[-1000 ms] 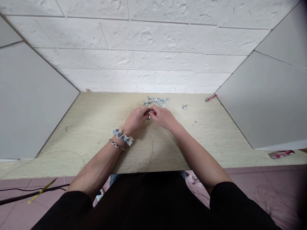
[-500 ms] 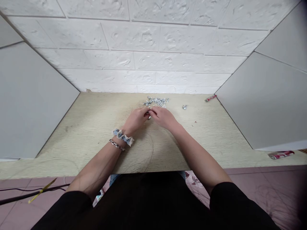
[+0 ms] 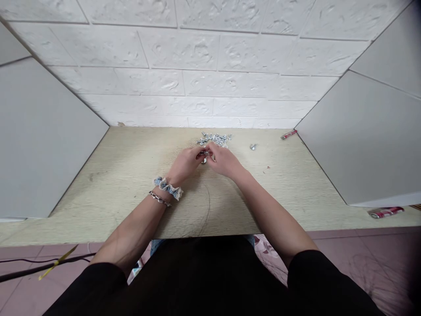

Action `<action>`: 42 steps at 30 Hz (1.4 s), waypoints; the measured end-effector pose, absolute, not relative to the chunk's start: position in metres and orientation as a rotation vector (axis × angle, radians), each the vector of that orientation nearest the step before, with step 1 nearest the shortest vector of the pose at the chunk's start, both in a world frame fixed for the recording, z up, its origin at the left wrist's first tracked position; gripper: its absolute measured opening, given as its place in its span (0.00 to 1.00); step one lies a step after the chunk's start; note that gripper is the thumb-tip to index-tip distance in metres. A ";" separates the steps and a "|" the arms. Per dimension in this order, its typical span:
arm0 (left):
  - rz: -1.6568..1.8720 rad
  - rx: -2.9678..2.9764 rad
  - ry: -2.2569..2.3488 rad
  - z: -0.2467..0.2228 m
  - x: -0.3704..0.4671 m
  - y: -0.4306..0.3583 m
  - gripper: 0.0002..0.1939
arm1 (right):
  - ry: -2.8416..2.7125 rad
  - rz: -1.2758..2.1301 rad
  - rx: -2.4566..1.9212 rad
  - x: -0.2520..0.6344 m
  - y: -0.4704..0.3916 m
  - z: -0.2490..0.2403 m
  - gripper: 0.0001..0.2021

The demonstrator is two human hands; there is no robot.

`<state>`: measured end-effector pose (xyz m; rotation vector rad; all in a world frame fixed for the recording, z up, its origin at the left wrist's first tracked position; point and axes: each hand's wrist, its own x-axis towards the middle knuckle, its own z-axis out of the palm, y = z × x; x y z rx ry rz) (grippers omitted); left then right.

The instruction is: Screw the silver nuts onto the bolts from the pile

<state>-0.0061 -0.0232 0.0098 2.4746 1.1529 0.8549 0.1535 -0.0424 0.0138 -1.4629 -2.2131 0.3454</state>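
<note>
My left hand [image 3: 187,163] is closed on a small silver bolt [image 3: 205,152], with the bolt lying sideways between my two hands. At the bolt's other end, the fingers of my right hand [image 3: 225,160] curl around it; whether a nut sits there is too small to make out. Just below the fingertips a round shiny metal piece [image 3: 204,161] shows, partly hidden by my left fingers. Beyond my hands lies a loose pile of silver bolts and nuts [image 3: 217,138].
Right of the pile lie a bolt and washer-like piece [image 3: 253,147]. A red battery-like cylinder [image 3: 288,134] rests by the right panel [image 3: 368,145], another red cylinder [image 3: 387,212] near the front right edge. A white brick-patterned wall [image 3: 200,83] closes the back.
My right fingers have opened slightly and drawn away from my left fingertips, so more of the silver bolt shows between the hands. The pile has not moved.
</note>
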 end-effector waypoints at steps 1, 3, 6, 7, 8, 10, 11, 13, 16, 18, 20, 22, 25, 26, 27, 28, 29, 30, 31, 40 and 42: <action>0.857 2.476 1.157 0.010 -0.006 -0.023 0.10 | -2.214 0.354 -1.465 0.154 -0.043 0.014 0.10; 0.857 2.474 1.165 0.009 -0.006 -0.023 0.10 | -2.212 0.360 -1.468 0.154 -0.042 0.013 0.10; 0.838 2.479 1.168 0.008 -0.006 -0.022 0.11 | -2.211 0.367 -1.468 0.154 -0.042 0.012 0.10; 0.833 2.483 1.165 0.007 -0.006 -0.021 0.11 | -2.210 0.368 -1.471 0.154 -0.041 0.012 0.10; 0.829 2.488 1.161 0.006 -0.006 -0.021 0.11 | -2.209 0.368 -1.479 0.154 -0.041 0.011 0.09; 0.824 2.496 1.157 0.005 -0.006 -0.020 0.11 | -2.216 0.361 -1.498 0.154 -0.041 0.011 0.09; 0.819 2.499 1.161 0.004 -0.005 -0.020 0.11 | -2.222 0.356 -1.508 0.154 -0.041 0.010 0.09; 0.800 2.503 1.182 0.004 -0.005 -0.020 0.11 | -2.230 0.346 -1.524 0.155 -0.041 0.010 0.08; 0.773 2.508 1.214 0.004 -0.004 -0.021 0.11 | -2.232 0.352 -1.545 0.155 -0.042 0.012 0.09; 0.750 2.511 1.232 0.004 -0.003 -0.021 0.11 | -2.238 0.368 -1.554 0.155 -0.042 0.013 0.09; 0.710 2.516 1.253 0.003 -0.003 -0.021 0.11 | -2.252 0.378 -1.573 0.155 -0.043 0.013 0.10; 0.666 2.526 1.266 0.002 -0.003 -0.021 0.11 | -2.268 0.374 -1.599 0.154 -0.043 0.013 0.10; 0.625 2.540 1.270 0.001 -0.003 -0.020 0.10 | -2.282 0.361 -1.616 0.154 -0.043 0.012 0.10; 0.620 2.541 1.271 0.001 -0.003 -0.020 0.11 | -2.283 0.357 -1.617 0.154 -0.042 0.011 0.10; 0.617 2.540 1.273 0.001 -0.003 -0.020 0.11 | -2.283 0.355 -1.619 0.154 -0.042 0.011 0.10; 0.615 2.540 1.276 0.001 -0.003 -0.020 0.11 | -2.285 0.353 -1.620 0.154 -0.042 0.010 0.10; 0.615 2.541 1.280 0.001 -0.003 -0.020 0.11 | -2.287 0.350 -1.622 0.153 -0.042 0.010 0.10; 0.614 2.543 1.282 0.001 -0.003 -0.020 0.11 | -2.289 0.347 -1.624 0.153 -0.042 0.009 0.11; 0.613 2.543 1.282 0.001 -0.003 -0.021 0.11 | -2.291 0.348 -1.627 0.153 -0.042 0.009 0.11; 0.640 2.516 1.289 0.005 -0.005 -0.021 0.10 | -2.295 0.369 -1.618 0.153 -0.043 0.011 0.12; 0.643 2.516 1.285 0.005 -0.005 -0.021 0.10 | -2.296 0.370 -1.613 0.153 -0.043 0.011 0.13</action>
